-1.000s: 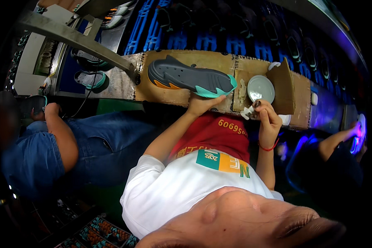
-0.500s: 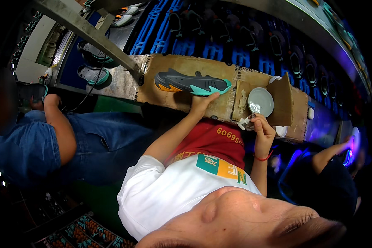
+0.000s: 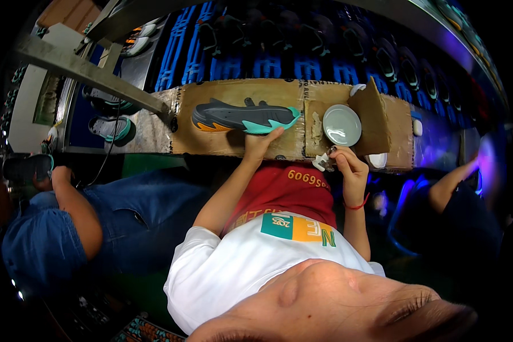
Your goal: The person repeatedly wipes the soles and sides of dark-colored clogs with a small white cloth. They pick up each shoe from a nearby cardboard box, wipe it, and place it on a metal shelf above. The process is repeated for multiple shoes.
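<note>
My left hand (image 3: 260,144) is closed round the near edge of a dark grey shoe sole (image 3: 228,115) with turquoise and orange zigzag patches. The sole lies on its side over the cardboard, its turquoise end to the right. Between the thumb and fingers of my right hand (image 3: 350,163) is a small whitish, partly see-through scrap (image 3: 323,162), whose exact kind I cannot make out. That hand is just on the near side of a round white dish (image 3: 342,139), which stands in an open cardboard box (image 3: 373,117).
Cardboard sheeting (image 3: 222,91) covers the bench. Beyond it run blue racks (image 3: 268,69) with dark shoes. A metal post (image 3: 91,74) slants in at the left, near grey and turquoise shoes (image 3: 109,128). Co-workers sit at both sides, a forearm (image 3: 76,214) showing at left.
The whole view has shifted and turned slightly, so the bench sits further left. Both hands keep their holds; the right stays near the dish.
</note>
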